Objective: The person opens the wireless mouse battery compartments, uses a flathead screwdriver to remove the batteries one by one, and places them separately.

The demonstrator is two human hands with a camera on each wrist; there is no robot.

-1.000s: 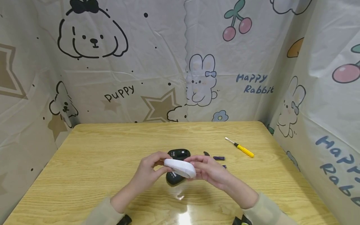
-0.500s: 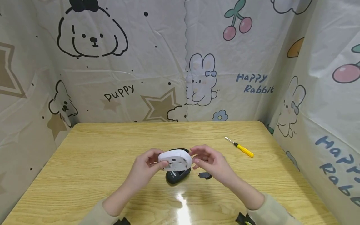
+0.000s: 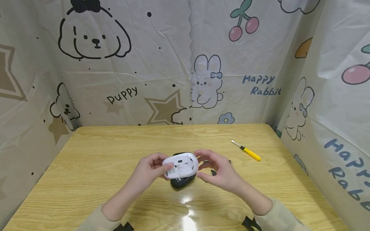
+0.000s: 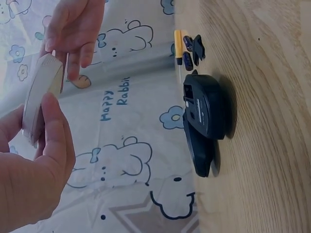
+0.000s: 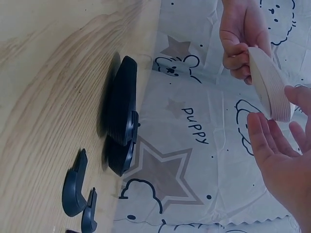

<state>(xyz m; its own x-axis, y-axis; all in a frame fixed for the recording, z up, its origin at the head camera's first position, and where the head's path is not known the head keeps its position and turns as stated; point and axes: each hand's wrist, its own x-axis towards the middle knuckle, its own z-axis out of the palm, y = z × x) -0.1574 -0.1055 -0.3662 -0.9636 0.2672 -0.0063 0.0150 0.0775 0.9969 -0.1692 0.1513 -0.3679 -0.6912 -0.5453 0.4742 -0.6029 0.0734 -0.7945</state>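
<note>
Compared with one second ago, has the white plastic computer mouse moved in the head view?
Yes. Against the unmoved yellow-handled metal screwdriver, the white mouse appears slightly higher and further left, its underside now facing the camera.

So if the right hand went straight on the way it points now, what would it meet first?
Most likely the white mouse in the left hand. The right hand looks very close to its end, perhaps touching; depth is unclear.

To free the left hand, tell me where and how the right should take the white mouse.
Hold the white mouse by the rim at its rounded right end, probably from the right: the left hand pinches the opposite end of its oval body.
</note>
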